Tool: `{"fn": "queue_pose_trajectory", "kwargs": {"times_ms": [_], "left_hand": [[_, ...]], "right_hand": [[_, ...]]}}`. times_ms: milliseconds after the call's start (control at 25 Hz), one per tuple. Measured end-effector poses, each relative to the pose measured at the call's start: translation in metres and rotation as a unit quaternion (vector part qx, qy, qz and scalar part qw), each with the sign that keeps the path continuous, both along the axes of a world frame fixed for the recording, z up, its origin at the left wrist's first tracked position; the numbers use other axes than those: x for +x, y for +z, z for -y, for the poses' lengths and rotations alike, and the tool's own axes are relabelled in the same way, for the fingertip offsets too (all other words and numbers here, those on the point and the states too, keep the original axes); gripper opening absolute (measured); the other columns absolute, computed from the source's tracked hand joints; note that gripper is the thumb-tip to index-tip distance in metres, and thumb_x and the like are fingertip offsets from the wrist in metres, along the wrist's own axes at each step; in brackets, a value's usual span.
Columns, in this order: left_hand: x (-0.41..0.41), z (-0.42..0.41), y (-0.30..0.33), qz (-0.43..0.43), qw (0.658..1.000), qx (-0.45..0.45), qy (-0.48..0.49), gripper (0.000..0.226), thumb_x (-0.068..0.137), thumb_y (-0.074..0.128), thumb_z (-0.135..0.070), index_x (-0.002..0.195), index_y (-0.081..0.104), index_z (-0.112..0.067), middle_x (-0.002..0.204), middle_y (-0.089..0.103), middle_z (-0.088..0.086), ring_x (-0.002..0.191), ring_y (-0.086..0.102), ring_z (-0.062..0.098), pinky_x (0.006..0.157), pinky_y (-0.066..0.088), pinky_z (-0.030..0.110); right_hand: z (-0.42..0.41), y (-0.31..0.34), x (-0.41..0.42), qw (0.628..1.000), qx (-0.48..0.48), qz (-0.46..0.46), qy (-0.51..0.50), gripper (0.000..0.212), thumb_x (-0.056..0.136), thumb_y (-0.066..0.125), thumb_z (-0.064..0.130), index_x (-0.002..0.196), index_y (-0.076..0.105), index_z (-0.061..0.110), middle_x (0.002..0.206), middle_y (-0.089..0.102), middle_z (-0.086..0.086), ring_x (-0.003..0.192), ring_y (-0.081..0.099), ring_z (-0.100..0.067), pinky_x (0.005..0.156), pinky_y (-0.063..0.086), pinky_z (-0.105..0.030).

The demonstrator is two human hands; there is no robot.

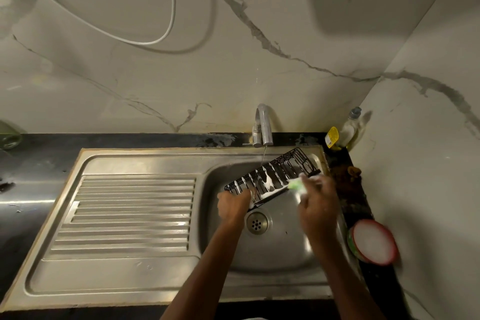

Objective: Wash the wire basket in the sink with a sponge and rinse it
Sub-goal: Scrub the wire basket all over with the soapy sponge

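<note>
A black wire basket (283, 169), streaked with white foam, lies tilted across the back of the steel sink (275, 252). My left hand (232, 206) grips its lower left end. My right hand (318, 205) holds a green and white sponge (296, 184) against the basket's front edge; the hand is blurred. A thin stream of water falls from the tap (263, 125) onto the basket.
A ribbed steel draining board (130, 215) lies left of the basin. The drain (257, 222) sits between my wrists. A round tub with a red rim (374, 241) and a clear bottle (349, 130) stand on the dark counter at the right, beside the marble wall.
</note>
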State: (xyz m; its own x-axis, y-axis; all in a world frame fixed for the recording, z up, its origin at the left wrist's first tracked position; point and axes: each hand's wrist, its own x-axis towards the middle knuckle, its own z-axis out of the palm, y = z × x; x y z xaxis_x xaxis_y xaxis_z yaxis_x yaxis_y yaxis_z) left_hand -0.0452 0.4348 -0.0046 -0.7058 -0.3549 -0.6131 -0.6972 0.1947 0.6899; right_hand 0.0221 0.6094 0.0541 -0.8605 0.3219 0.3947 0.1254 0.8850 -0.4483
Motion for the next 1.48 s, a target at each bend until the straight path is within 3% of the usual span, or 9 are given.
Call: {"fn": "queue_pose_trajectory", "kwargs": {"times_ms": [120, 240, 360, 560, 720, 960, 1080, 1200, 1480], "left_hand": [[0.010, 0.001, 0.044, -0.001, 1.000, 0.013, -0.013, 0.096, 0.064, 0.083, -0.044, 0.136, 0.046, 0.005, 0.121, 0.067, 0.018, 0.108, 0.067, 0.035, 0.094, 0.060, 0.047], [0.016, 0.003, 0.049, -0.012, 0.999, -0.015, -0.040, 0.075, 0.076, 0.084, -0.029, 0.133, 0.044, 0.000, 0.117, 0.062, 0.015, 0.104, 0.063, 0.031, 0.095, 0.058, 0.049], [0.022, 0.007, 0.043, -0.027, 0.999, 0.001, -0.046, 0.072, 0.063, 0.077, -0.034, 0.125, 0.052, -0.007, 0.117, 0.065, 0.013, 0.102, 0.063, 0.029, 0.095, 0.058, 0.052], [0.030, 0.008, 0.044, -0.048, 0.998, -0.023, -0.041, 0.072, 0.074, 0.083, -0.023, 0.135, 0.050, -0.005, 0.118, 0.064, 0.011, 0.104, 0.063, 0.027, 0.096, 0.057, 0.050], [0.034, 0.005, 0.038, -0.050, 0.997, -0.032, -0.044, 0.071, 0.076, 0.083, -0.019, 0.136, 0.049, -0.003, 0.108, 0.064, 0.008, 0.093, 0.060, 0.020, 0.086, 0.055, 0.041], [0.045, 0.011, 0.036, -0.042, 0.998, -0.023, -0.032, 0.069, 0.071, 0.088, -0.022, 0.127, 0.050, -0.010, 0.103, 0.062, 0.005, 0.092, 0.062, 0.021, 0.086, 0.059, 0.045], [0.045, 0.007, 0.038, -0.043, 0.999, -0.020, -0.016, 0.066, 0.071, 0.086, -0.022, 0.126, 0.052, -0.008, 0.107, 0.064, 0.006, 0.096, 0.063, 0.024, 0.090, 0.059, 0.045], [0.040, 0.004, 0.042, -0.043, 0.999, -0.012, -0.011, 0.063, 0.073, 0.083, -0.019, 0.127, 0.053, -0.007, 0.112, 0.064, 0.009, 0.099, 0.062, 0.024, 0.087, 0.057, 0.042], [0.025, 0.021, 0.034, -0.031, 0.999, -0.001, 0.014, 0.078, 0.051, 0.085, -0.037, 0.119, 0.059, -0.009, 0.106, 0.069, 0.009, 0.093, 0.068, 0.027, 0.088, 0.062, 0.049]], "right_hand": [[-0.023, 0.008, -0.015, 0.996, -0.017, 0.018, -0.082, 0.049, 0.081, 0.063, -0.010, 0.128, 0.065, 0.002, 0.119, 0.055, -0.021, 0.105, 0.058, -0.033, 0.085, 0.047, -0.026], [0.021, -0.003, -0.011, 0.999, 0.043, -0.012, 0.005, 0.042, 0.085, 0.057, -0.005, 0.125, 0.067, 0.003, 0.110, 0.063, -0.018, 0.092, 0.060, -0.029, 0.065, 0.057, -0.030], [0.030, -0.003, -0.010, 0.985, 0.129, -0.034, 0.109, 0.041, 0.086, 0.051, -0.003, 0.123, 0.068, 0.004, 0.109, 0.064, -0.018, 0.092, 0.059, -0.028, 0.062, 0.056, -0.031], [-0.002, 0.015, -0.036, 0.995, 0.029, 0.013, -0.091, 0.052, 0.077, 0.072, -0.003, 0.128, 0.064, 0.008, 0.126, 0.058, -0.023, 0.107, 0.059, -0.035, 0.076, 0.058, -0.034], [0.057, -0.004, -0.019, 0.996, -0.015, 0.064, 0.058, 0.049, 0.083, 0.064, 0.003, 0.130, 0.061, 0.016, 0.128, 0.055, -0.010, 0.115, 0.051, -0.024, 0.093, 0.049, -0.031], [-0.023, 0.013, -0.030, 0.990, 0.052, 0.055, -0.121, 0.044, 0.075, 0.073, -0.002, 0.118, 0.067, 0.004, 0.115, 0.061, -0.024, 0.104, 0.058, -0.038, 0.075, 0.052, -0.035], [0.018, 0.001, -0.010, 0.997, -0.039, 0.036, -0.057, 0.034, 0.092, 0.054, 0.008, 0.125, 0.064, 0.012, 0.123, 0.056, -0.011, 0.107, 0.055, -0.022, 0.080, 0.045, -0.016], [0.049, -0.016, 0.015, 0.994, -0.037, 0.048, 0.092, 0.037, 0.099, 0.044, 0.017, 0.132, 0.060, 0.021, 0.132, 0.053, -0.001, 0.115, 0.045, -0.010, 0.093, 0.046, -0.022], [0.010, -0.002, -0.011, 0.998, 0.000, 0.018, -0.060, 0.034, 0.093, 0.051, 0.003, 0.123, 0.067, 0.005, 0.114, 0.063, -0.018, 0.097, 0.060, -0.027, 0.068, 0.059, -0.032]]}}
